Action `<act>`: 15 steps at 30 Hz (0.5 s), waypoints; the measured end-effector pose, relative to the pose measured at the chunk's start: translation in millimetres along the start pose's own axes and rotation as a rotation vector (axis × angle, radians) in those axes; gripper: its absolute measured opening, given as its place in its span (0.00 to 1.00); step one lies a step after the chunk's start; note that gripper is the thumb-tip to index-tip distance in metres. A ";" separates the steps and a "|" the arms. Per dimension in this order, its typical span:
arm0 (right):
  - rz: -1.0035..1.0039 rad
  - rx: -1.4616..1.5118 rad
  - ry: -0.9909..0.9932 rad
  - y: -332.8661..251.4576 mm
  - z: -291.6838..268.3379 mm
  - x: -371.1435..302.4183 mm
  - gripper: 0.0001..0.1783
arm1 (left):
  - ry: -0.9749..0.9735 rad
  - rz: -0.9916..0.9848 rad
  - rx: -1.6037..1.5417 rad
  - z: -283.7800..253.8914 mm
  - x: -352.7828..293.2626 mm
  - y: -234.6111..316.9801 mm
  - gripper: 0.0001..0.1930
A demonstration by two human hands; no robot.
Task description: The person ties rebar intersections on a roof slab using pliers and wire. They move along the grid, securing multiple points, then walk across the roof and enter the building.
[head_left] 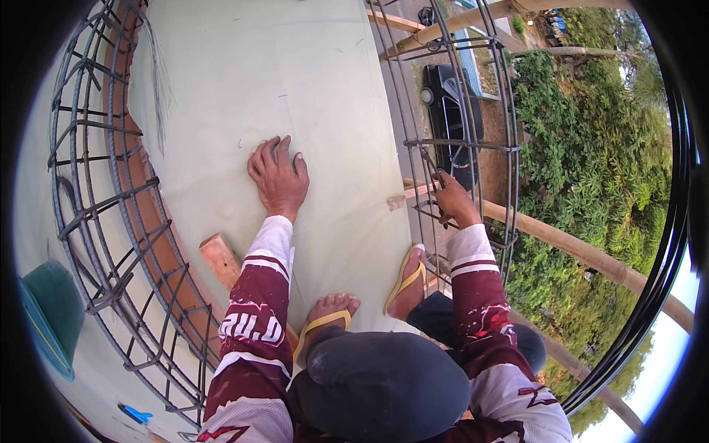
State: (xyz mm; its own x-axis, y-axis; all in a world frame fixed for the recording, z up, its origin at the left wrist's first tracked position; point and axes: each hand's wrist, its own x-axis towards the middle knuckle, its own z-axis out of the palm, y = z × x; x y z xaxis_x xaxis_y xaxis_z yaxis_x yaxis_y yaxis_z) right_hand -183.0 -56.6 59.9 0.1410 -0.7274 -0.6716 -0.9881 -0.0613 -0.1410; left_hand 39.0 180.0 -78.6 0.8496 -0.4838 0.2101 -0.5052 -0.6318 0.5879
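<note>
My left hand (279,177) is over the pale sheet (221,81), its fingers slightly curled and apart, holding nothing. Whether its fingertips touch the sheet I cannot tell. At the right edge of the sheet my right hand (456,203) is closed around a dark metal hand tool (430,161) that looks like pincers. The tool's tip points up against a rebar cage (461,142) of long bars and square ties; the fingers hide part of its handles. My feet, in yellow flip-flops (408,277), are on the sheet below the hands.
Another rebar cage (122,184) curves along the left side. A wood block (219,258) lies beside my left forearm. Bamboo poles (591,255) and black cables (650,288) cross at the right. Down past the edge are a dark car (447,111) and trees. A green hat (55,314) sits far left.
</note>
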 end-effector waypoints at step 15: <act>0.032 0.072 -0.019 5.0 -7.8 22.7 0.33 | -0.029 0.007 -0.007 0.1 0.8 5.6 0.22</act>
State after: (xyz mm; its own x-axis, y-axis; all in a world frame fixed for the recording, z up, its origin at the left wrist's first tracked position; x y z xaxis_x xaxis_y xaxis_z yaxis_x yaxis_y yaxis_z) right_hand -185.2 -78.8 49.6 0.1113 -0.7151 -0.6901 -0.9852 0.0118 -0.1711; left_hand 36.8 176.1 -75.2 0.8410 -0.5057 0.1920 -0.5103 -0.6239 0.5919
